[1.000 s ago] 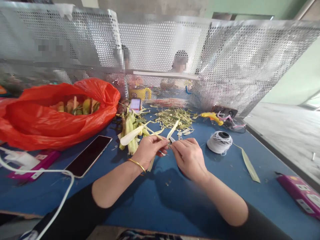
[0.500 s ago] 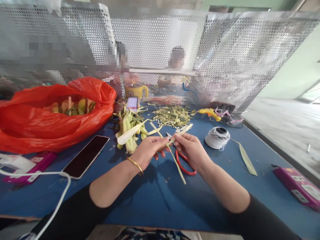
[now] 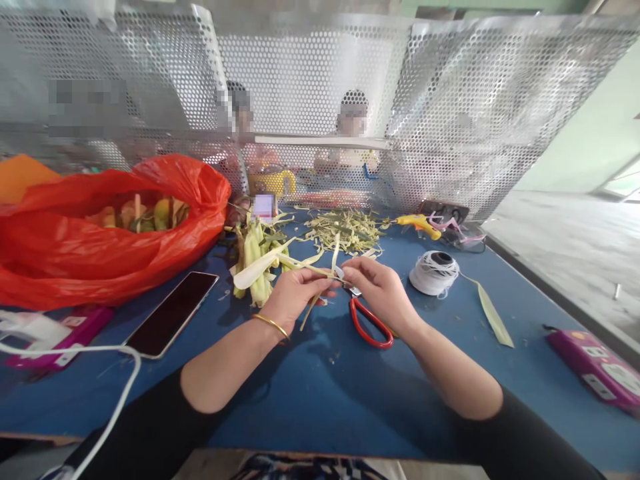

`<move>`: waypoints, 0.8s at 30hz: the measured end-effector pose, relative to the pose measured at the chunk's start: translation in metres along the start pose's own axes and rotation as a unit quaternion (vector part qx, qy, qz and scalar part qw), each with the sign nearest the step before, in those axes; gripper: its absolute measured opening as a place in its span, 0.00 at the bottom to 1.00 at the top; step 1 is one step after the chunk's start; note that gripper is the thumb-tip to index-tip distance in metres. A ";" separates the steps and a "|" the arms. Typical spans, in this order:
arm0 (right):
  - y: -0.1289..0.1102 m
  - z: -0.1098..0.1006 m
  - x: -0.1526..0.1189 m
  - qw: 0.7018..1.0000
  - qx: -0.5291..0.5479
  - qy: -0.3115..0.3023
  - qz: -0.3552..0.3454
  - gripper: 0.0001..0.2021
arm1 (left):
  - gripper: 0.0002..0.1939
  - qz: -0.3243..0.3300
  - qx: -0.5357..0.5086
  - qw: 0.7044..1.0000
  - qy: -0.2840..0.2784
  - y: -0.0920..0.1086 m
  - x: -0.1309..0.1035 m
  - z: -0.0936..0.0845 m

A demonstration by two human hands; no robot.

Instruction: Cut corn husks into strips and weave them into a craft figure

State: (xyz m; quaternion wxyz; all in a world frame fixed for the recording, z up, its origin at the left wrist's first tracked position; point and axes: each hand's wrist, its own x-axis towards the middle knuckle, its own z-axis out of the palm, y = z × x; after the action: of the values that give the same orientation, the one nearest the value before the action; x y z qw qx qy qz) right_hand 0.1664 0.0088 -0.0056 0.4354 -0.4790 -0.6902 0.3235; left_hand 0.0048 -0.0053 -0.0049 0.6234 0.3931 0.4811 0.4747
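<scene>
Both hands are close together above the blue table (image 3: 280, 413), working pale corn husk strips (image 3: 335, 251) between their fingertips. My left hand (image 3: 297, 293), a gold bangle at its wrist, pinches the strips where they cross. One strip end stands up between the hands and another hangs down to the left. My right hand (image 3: 377, 287) is closed at the fingertips on the strips' right end, partly hidden by the fingers. Below and beside it lie red-handled scissors (image 3: 373, 341), their blades partly behind the right fingers. A bunch of husks (image 3: 257, 267) lies beyond my left hand.
Cut husk pieces (image 3: 345, 230) are heaped at the back. A spool of white string (image 3: 434, 273) and a loose husk leaf (image 3: 493, 315) lie right. A phone (image 3: 173, 313), white cable (image 3: 131, 373) and red bag (image 3: 115, 257) are left. A perforated screen (image 3: 310, 80) stands behind.
The crossed strips have turned: the long end that pointed down to the right is gone from there, and one end now stands up while another hangs down-left. The hands stay nearly in place.
</scene>
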 end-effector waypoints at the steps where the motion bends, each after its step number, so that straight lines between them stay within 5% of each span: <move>1: 0.000 -0.001 -0.001 0.998 -0.054 0.010 -0.032 0.11 | 0.09 0.000 -0.015 1.000 0.004 0.001 0.000 0.000; 6: -0.004 0.002 -0.010 0.955 -0.213 0.111 -0.175 0.08 | 0.12 0.030 -0.059 0.998 0.002 0.003 -0.001 0.001; 11: 0.003 0.016 -0.013 0.992 -0.104 0.020 -0.074 0.10 | 0.24 0.083 -0.097 0.987 -0.099 -0.003 -0.005 0.005; 16: 0.006 0.015 -0.010 0.999 0.017 0.035 -0.031 0.14 | 0.32 0.135 -0.059 0.977 -0.152 -0.008 -0.004 0.001; 19: 0.001 0.009 -0.009 0.996 0.036 0.023 -0.076 0.13 | 0.28 0.147 -0.056 0.975 -0.160 -0.006 0.002 -0.004; 24: -0.003 0.003 -0.007 0.995 0.026 -0.010 -0.096 0.12 | 0.11 0.073 -0.101 0.978 -0.165 0.001 0.007 -0.008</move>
State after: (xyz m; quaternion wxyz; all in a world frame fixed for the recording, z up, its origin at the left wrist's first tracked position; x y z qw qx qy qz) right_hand 0.1632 0.0011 -0.0062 0.4699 -0.3957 -0.7288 0.3024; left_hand -0.0025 0.0024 -0.0071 0.6941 0.4353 0.2916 0.4937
